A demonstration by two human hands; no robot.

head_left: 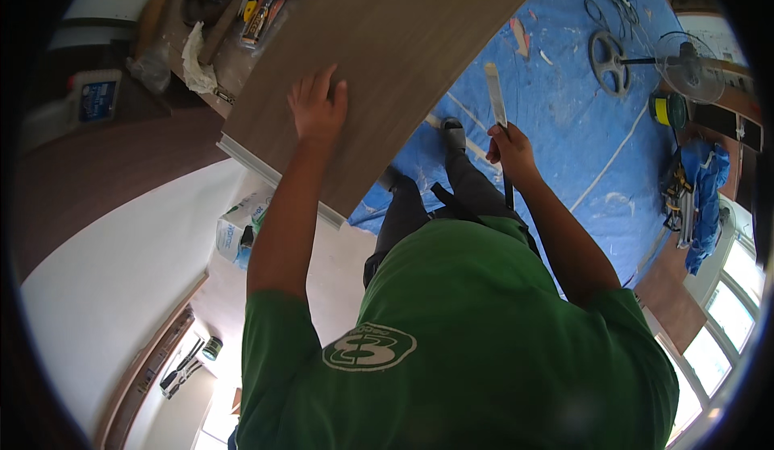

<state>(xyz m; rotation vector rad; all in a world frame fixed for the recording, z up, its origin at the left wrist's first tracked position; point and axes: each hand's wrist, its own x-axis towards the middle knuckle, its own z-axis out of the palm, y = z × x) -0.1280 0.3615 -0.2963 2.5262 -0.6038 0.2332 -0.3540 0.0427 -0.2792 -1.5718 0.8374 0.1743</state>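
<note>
My left hand (317, 111) lies flat with its fingers spread on a large brown wood-grain board (387, 55). A pale metallic strip (268, 179) runs along the board's near left edge. To the right of the board, my right hand (513, 153) is closed round a flat-bladed hand tool (495, 95). Its long, narrow, light-coloured blade points away from me and has a yellowish tip. The fingers partly hide its dark handle, so its exact kind is unclear. The tool is held apart from the board, above the floor.
Hand tools (262, 10) and crumpled white paper (197, 59) lie on the bench at the far left. A white jug (97, 95) stands farther left. Blue sheeting (580, 135) covers the floor. A standing fan (689, 67) and a dark tub (669, 111) are at the right.
</note>
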